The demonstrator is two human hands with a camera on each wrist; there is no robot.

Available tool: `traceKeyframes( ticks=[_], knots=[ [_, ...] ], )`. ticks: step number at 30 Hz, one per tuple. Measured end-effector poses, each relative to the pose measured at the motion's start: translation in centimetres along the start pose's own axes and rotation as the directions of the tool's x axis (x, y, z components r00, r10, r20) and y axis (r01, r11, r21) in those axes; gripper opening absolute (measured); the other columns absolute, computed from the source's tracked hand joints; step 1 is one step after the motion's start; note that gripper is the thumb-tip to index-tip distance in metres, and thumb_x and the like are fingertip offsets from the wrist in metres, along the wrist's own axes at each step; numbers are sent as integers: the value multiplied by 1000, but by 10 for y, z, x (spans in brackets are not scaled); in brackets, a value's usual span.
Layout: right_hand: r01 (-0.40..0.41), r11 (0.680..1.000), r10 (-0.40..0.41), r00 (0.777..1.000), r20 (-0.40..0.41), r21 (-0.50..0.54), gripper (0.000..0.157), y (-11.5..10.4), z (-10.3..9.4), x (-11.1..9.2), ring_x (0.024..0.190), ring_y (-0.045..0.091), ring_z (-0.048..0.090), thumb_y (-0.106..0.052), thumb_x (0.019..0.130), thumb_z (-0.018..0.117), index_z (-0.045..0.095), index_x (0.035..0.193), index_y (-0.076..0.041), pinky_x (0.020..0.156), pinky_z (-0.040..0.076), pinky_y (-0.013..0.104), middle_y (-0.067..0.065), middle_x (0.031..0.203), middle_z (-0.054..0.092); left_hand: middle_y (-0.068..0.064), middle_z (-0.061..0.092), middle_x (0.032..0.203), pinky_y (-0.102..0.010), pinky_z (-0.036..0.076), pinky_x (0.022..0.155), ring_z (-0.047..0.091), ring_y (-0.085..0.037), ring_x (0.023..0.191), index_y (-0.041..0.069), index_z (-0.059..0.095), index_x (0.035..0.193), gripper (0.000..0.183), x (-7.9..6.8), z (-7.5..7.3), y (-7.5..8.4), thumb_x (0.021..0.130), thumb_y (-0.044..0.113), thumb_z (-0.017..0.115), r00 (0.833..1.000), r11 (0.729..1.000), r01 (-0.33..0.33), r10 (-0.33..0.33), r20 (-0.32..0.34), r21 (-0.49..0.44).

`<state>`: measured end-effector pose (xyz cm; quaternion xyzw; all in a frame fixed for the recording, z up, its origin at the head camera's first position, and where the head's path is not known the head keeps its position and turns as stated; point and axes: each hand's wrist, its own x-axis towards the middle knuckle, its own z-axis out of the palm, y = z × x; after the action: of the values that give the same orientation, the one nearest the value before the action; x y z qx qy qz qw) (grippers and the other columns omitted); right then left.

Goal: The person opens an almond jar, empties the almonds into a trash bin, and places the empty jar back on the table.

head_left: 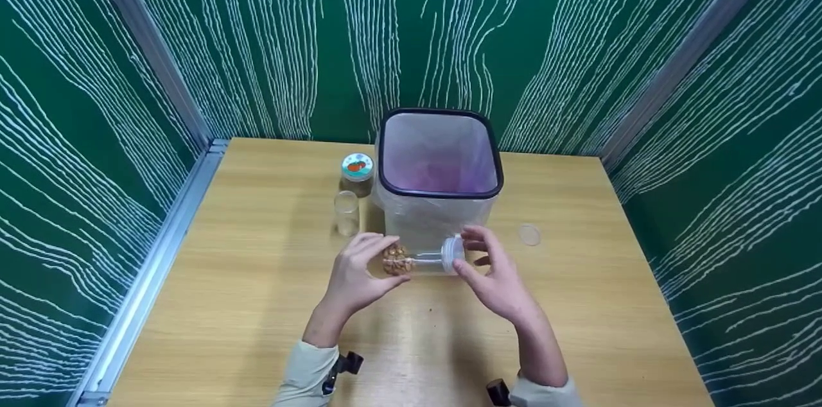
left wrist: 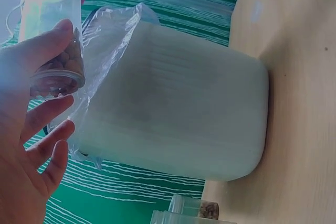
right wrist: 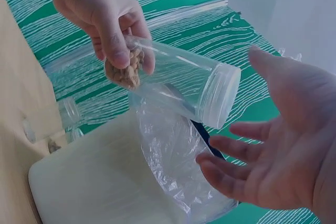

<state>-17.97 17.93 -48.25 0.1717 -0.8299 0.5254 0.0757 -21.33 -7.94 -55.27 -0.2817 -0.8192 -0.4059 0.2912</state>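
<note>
A clear plastic jar point(head_left: 427, 260) lies sideways in the air in front of the bin, with brown nuts or similar pieces point(right wrist: 126, 69) heaped at its base end. My left hand point(head_left: 356, 271) grips that base end between thumb and fingers. At the jar's other end is a translucent white screw lid point(right wrist: 220, 95). My right hand point(head_left: 501, 282) is spread beside this lid; in the right wrist view its thumb and fingers point(right wrist: 226, 174) are apart from it. The left wrist view shows the jar's round base point(left wrist: 58, 82) near my left fingers.
A pale bin point(left wrist: 178, 98) with a dark rim point(head_left: 443, 194) and a clear plastic liner point(right wrist: 168, 156) stands behind the hands. Left of it are a jar with a printed lid point(head_left: 357, 166) and a clear jar point(head_left: 347, 214). A thin clear disc point(head_left: 530, 234) lies to the right on the wooden table point(head_left: 597, 304).
</note>
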Motion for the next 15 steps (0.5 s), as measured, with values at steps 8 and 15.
traceKeyframes(
  ticks=[8,15],
  knots=[
    [-124,979,115,991,-69,-161,17,1,2,1,93,23,60,-30,90,69,64,95,-15,72,47,40,-1,97,64,6,69,108,-38,47,92,58,-17,106,18,70,117,62,-2,-2,2,64,43,89,999,1000,27,-26,24,-5],
    [-150,971,146,989,-35,-187,27,3,2,2,86,18,62,-45,83,74,66,88,-19,69,48,36,-6,87,64,7,68,109,-39,48,90,58,-16,106,20,69,117,60,-2,-3,1,68,50,85,999,999,41,-40,33,-10]
  ],
)
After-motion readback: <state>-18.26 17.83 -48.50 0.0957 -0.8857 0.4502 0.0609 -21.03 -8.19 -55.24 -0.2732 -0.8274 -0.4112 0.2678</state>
